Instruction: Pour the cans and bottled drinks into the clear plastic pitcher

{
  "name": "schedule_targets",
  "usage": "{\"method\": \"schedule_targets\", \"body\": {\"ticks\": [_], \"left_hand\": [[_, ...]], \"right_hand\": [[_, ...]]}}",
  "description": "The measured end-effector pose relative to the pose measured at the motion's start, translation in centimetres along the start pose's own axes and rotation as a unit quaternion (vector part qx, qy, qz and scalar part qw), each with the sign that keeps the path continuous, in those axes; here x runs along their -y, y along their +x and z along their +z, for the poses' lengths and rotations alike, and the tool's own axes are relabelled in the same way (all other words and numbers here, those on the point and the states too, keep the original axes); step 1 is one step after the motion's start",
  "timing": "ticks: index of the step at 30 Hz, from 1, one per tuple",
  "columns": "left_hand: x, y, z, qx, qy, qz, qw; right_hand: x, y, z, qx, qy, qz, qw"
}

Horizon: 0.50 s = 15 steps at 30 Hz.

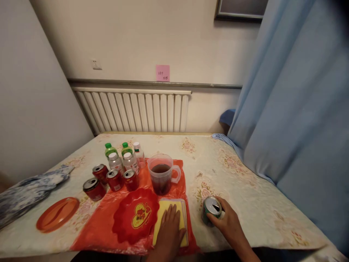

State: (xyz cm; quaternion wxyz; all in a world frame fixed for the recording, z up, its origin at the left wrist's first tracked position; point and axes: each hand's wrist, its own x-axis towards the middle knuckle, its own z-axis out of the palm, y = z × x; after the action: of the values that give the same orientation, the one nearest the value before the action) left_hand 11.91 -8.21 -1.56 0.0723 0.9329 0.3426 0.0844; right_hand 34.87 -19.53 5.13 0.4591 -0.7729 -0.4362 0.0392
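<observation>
My right hand [227, 222] is wrapped round a green drink can [211, 206], upright on the tablecloth with its top opened. Flat on a yellow cloth [163, 207] lies my left hand [171, 227], fingers stretched out. Under the cloth spreads a red plastic sheet [95, 233]. Left of the cloth is a red scalloped tray [122, 218] with a yellow heart design. Behind it stands a clear measuring jug [160, 182] partly filled with dark liquid, its handle to the right.
Several red cans [114, 181] and several capped bottles [127, 160] stand left of the jug. An orange lid [57, 214] and a patterned blue-white cloth [32, 189] lie at the left. A blue curtain [294, 120] hangs along the right edge.
</observation>
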Motion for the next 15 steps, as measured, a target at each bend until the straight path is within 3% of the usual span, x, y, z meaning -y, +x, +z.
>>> {"method": "schedule_targets", "body": {"ticks": [8,11,15], "left_hand": [[0.6,-5.2,1.9,-0.110,-0.041,-0.023,0.993],[0.4,-6.3,1.5,-0.084,-0.086,-0.074,0.990],[-0.1,-6.1,1.6,-0.038,-0.073,-0.131,0.988]], "right_hand": [[4.2,-1.3,4.3,0.079,0.040,-0.036,0.995],[5.2,-1.8,6.1,0.116,0.067,-0.054,0.990],[4.8,-2.5,8.7,0.121,0.080,-0.051,0.988]]}}
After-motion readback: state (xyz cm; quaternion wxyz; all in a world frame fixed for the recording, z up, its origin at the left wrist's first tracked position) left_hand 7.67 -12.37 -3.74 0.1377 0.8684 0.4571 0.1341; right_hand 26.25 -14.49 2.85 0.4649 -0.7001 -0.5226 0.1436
